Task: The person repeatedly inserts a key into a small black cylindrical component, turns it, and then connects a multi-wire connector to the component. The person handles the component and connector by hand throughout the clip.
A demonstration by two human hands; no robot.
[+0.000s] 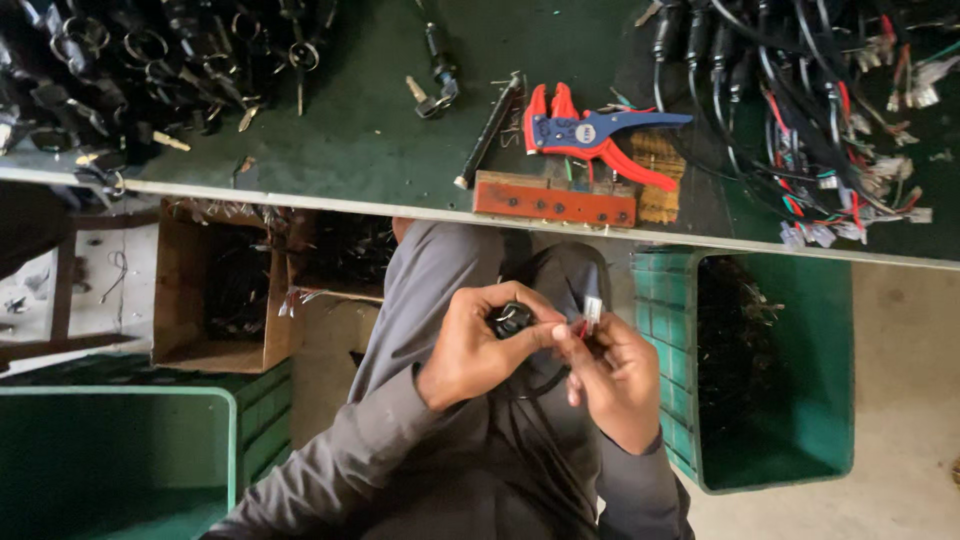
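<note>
Over the lap, the left hand [470,350] has its fingers closed around a small black switch part [512,320]. The right hand [612,375] pinches a white connector [592,308] between its fingers, standing upright, long axis pointing toward the counter [380,130]. Red and black wires trail below the fingertips. Beyond the fingers, on the counter, lie red-and-blue wire strippers [590,135], a red block [555,203] and wire harnesses [820,110]. Right of the fingers a green crate [830,440] holds dark parts; left, a cardboard box [190,300] holds more.
</note>
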